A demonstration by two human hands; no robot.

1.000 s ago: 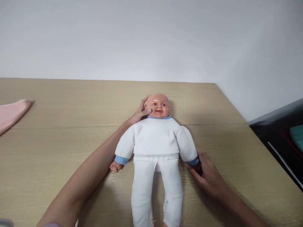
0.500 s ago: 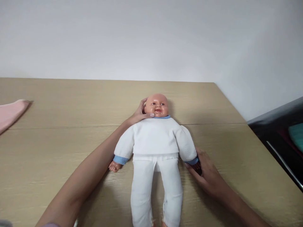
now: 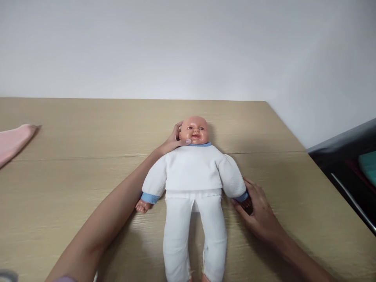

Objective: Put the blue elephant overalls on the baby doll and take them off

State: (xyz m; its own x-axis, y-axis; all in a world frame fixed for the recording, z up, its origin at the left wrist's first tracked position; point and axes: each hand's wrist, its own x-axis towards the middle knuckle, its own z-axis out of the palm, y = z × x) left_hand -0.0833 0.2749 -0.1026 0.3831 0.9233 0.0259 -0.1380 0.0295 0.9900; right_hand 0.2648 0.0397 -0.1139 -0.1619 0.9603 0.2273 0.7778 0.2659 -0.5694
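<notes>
A baby doll point(image 3: 194, 168) lies on its back in the middle of the head view, its bald head away from me. It wears a white fleece top with blue collar and cuffs, and white trousers point(image 3: 179, 231). My left hand point(image 3: 173, 140) is closed around the side of the doll's head and neck, thumb under the chin; the other fingers are partly hidden behind the head. Around the doll's blue cuff and small hand at the right, my right hand point(image 3: 258, 209) is curled with thumb and fingers on either side. The doll's other arm rests against my left forearm.
The doll lies on a wooden table point(image 3: 88, 129) with a seam across it, against a pale wall point(image 3: 164, 47). Pink cloth point(image 3: 14, 141) lies at the left edge. Beyond the table's right edge are a dark object point(image 3: 337, 164) and teal fabric point(image 3: 368, 164).
My right hand and the doll's cuff beside it have shifted slightly to the right and up. My left hand stays at the doll's head.
</notes>
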